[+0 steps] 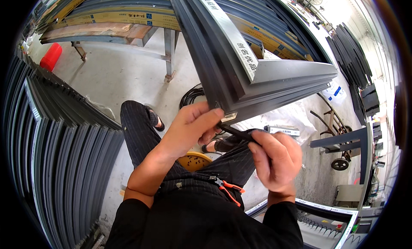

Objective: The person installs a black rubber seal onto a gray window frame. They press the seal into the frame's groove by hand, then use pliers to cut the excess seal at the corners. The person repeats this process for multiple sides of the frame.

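Note:
A dark grey metal frame (206,51) reaches toward me, its mitred corner in front of my lap. My left hand (189,126) is closed at that corner, with the thumb pressed on it; some of its fingers are hidden beneath. Right by the thumb tip, a small light metal piece (229,117) shows at the corner's end. Between thumb and fingers, my right hand (277,156) pinches a slim black bar-like piece (236,132), whose far end lies just under the corner. Its exact kind is unclear.
Pliers with orange handles (229,189) lie at my lap. A yellow tub (194,162) with small dark bits sits between my legs. Stacked dark frames (81,163) stand at left. Wrapped profiles fill a bench (111,32) ahead. A wheeled cart (337,124) stands at right.

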Tool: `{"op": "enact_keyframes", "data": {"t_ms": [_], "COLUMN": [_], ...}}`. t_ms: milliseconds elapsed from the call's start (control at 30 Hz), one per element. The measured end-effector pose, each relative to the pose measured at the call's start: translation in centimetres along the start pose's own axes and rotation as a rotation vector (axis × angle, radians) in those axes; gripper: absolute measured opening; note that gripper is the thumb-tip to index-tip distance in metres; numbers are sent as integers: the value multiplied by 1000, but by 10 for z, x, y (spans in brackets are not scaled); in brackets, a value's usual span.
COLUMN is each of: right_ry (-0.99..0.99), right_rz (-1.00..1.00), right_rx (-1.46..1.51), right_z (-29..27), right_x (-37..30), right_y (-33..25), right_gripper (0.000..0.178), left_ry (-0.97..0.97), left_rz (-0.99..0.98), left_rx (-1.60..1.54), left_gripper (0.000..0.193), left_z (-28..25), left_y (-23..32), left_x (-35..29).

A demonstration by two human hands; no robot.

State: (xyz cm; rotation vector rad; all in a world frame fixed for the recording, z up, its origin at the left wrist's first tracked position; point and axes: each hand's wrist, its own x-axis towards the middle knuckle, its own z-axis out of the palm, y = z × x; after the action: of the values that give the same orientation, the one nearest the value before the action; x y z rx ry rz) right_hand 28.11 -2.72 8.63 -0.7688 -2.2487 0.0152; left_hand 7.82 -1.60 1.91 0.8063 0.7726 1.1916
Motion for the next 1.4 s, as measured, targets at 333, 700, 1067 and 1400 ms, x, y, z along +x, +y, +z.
{"op": "enact_keyframes", "data": {"t_ms": [333,700,1067,1400], "right_ry": [59,46,61,55], "right_rz": [-126,-147,-119,-11], "right_rx": [68,11,-7,-36], "right_z": [17,16,22,15], "right_x": [18,12,9,0], "right_y": [51,54,54,48], "right_gripper": [28,30,31,30], "left_ry": [-41,-20,11,66], "left_rz": [-2,3,280,143], "left_rx": [26,-32,74,-139], "left_gripper": [31,25,25,35], "left_z": [-2,20,43,44], "left_y": [-7,-12,-41,-38], "left_x": [-2,-5,1,5]}}
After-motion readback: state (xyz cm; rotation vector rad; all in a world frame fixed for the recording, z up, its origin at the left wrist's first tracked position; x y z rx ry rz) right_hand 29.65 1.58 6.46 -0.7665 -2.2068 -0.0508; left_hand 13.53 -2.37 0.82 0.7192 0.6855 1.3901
